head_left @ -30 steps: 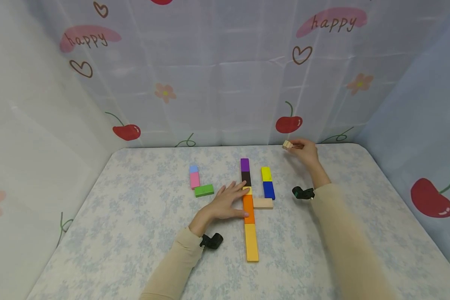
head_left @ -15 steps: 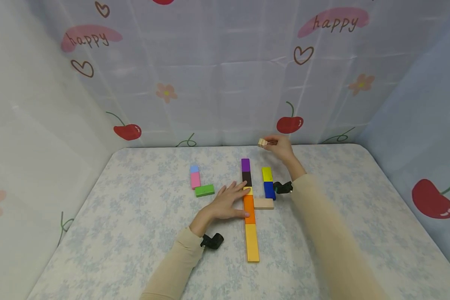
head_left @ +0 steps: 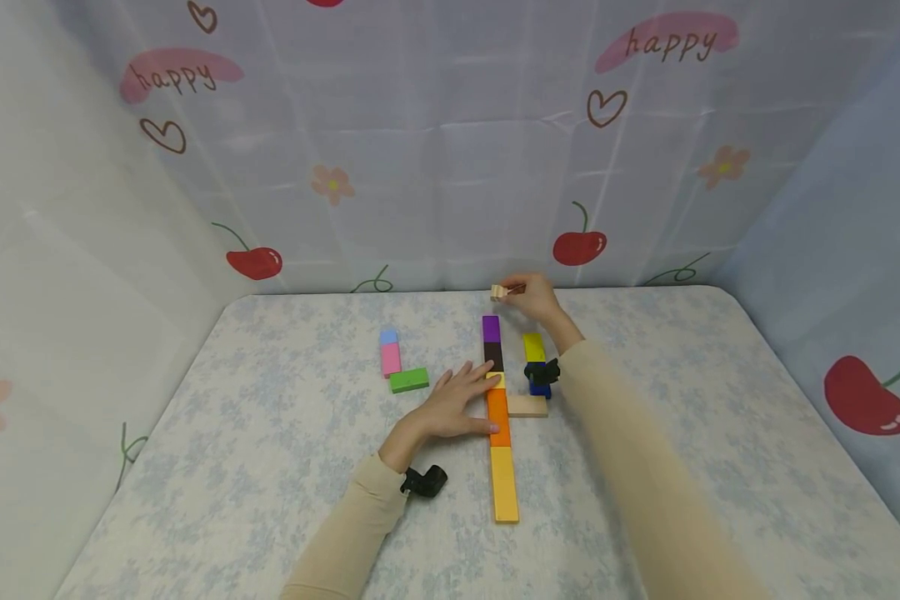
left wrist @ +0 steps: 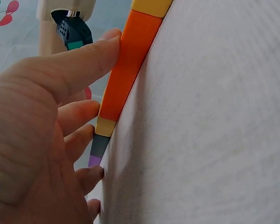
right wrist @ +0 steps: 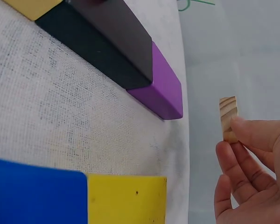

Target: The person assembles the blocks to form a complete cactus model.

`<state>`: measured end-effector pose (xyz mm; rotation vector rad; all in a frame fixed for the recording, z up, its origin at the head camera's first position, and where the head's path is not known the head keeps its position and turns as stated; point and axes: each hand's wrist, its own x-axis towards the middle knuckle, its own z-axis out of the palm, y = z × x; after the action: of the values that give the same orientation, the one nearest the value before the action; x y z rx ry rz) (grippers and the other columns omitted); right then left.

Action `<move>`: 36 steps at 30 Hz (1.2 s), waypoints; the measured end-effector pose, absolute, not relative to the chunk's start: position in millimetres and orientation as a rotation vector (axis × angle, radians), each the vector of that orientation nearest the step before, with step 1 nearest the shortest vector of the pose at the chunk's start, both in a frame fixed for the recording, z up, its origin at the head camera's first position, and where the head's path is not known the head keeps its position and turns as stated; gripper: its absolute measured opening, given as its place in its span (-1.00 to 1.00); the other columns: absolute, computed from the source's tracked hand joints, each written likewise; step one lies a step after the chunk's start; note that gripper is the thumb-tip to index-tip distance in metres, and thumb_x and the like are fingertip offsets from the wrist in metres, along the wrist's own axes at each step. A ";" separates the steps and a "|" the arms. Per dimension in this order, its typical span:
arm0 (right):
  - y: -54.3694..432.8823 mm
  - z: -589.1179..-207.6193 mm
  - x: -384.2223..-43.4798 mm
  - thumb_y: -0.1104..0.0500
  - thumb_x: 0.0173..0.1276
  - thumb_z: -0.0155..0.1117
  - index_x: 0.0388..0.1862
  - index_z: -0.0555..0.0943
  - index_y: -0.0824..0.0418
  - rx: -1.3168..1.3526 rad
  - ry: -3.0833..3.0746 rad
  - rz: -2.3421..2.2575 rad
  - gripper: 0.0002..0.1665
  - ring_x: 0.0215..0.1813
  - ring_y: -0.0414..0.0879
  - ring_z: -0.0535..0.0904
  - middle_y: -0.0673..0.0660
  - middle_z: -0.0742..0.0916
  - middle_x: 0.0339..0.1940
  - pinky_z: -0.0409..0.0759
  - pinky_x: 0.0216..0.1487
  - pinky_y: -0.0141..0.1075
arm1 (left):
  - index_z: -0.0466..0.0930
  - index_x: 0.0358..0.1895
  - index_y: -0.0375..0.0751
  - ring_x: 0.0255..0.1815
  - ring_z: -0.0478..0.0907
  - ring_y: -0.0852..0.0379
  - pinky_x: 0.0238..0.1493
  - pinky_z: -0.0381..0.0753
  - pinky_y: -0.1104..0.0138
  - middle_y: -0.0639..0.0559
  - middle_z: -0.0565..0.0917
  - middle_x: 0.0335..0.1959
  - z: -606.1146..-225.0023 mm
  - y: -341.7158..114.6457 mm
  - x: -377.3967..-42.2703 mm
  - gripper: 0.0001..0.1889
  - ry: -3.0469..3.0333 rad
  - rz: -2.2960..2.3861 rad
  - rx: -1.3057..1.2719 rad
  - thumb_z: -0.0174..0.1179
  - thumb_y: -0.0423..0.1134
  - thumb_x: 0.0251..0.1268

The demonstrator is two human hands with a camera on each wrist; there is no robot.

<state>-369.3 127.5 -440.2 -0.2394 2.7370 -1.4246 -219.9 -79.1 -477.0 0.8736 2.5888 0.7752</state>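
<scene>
My right hand point(head_left: 534, 297) pinches a small natural-wood block point(right wrist: 228, 119) between thumb and fingers, past the far end of a long row of blocks. That row runs from a purple block point(head_left: 491, 328) through a black block point(head_left: 492, 357), a small yellow block point(head_left: 498, 382) and an orange block point(head_left: 498, 419) to a long golden-yellow block point(head_left: 505, 485). Along the row's left side lies my left hand point(head_left: 450, 410), fingers spread, its thumb on the orange block's edge and other fingertips at the small yellow and black blocks.
Right of the row lie a natural-wood block point(head_left: 527, 407), a yellow block point(head_left: 534, 347) and a blue block point(head_left: 542, 391) partly behind the wrist camera. To the left are light-blue point(head_left: 388, 337), pink point(head_left: 391, 358) and green point(head_left: 408, 381) blocks. A printed curtain point(head_left: 450, 208) hangs behind the table.
My right hand has moved left with the small wooden block, from the back right to behind the purple block. My left hand and the row stay where they were.
</scene>
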 end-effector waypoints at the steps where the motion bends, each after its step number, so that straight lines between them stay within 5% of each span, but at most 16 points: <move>1: 126.8 -440.8 -369.6 0.29 0.38 0.23 0.16 0.60 0.34 -0.242 2.734 -1.422 -0.61 0.12 0.19 0.57 0.32 0.65 0.14 0.59 0.18 -0.04 | 0.16 0.53 0.01 0.64 -0.25 -0.08 0.56 -0.34 -0.09 0.12 -0.06 0.62 -477.1 -79.1 -220.0 -0.15 2.590 0.774 0.874 0.30 0.13 0.21; 36: 116.9 -450.0 -365.7 0.32 0.40 0.19 0.18 0.59 0.36 -0.290 2.680 -1.301 -0.62 0.19 0.20 0.55 0.33 0.62 0.20 0.55 0.23 -0.01 | 0.16 0.53 0.02 0.64 -0.25 -0.08 0.56 -0.35 -0.09 0.12 -0.06 0.62 -478.3 -79.6 -220.3 -0.16 2.583 0.789 0.878 0.30 0.12 0.22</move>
<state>-365.7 116.9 -450.0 -0.2895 2.6805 -1.3006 -220.3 -79.6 -478.3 0.8778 2.5833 0.7886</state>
